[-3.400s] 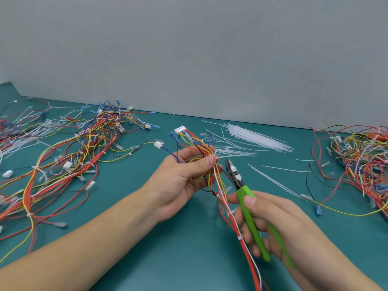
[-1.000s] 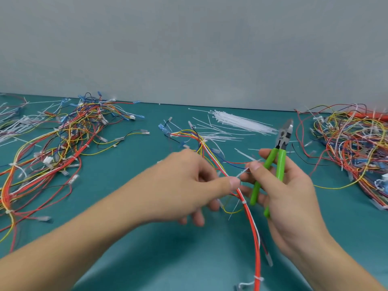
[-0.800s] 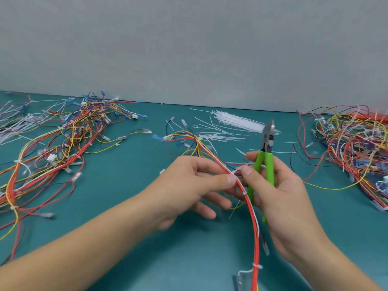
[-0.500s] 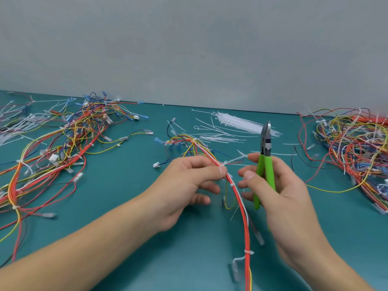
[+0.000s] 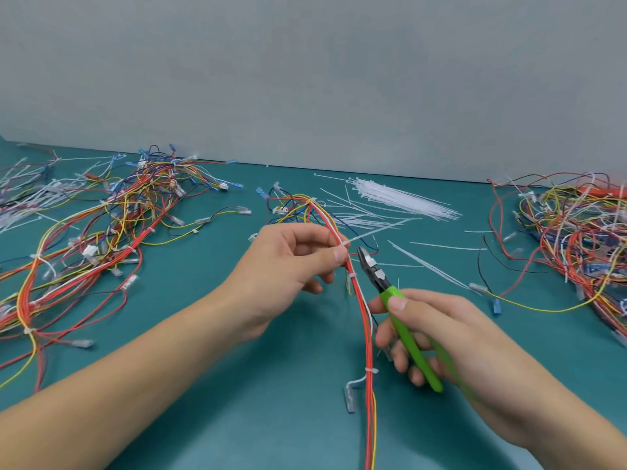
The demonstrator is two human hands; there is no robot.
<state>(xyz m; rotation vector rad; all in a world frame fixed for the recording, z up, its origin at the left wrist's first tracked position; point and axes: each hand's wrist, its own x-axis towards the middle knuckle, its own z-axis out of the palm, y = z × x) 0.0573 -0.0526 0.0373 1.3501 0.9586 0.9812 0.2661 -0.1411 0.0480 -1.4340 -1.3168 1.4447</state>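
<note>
1. The wall (image 5: 305,69) ahead of me is plain pale grey, matte, and fills the upper part of my view.
2. It meets my table (image 5: 288,418) in one long seam (bowed a little by the wide lens).
3. The table top is smooth teal.
4. Light falls soft and even, leaving only faint shadows on the teal.
5. Farther back lie a left wire heap (image 5: 101,232), a right wire heap (image 5: 576,239) and spare white ties (image 5: 400,198).
</note>
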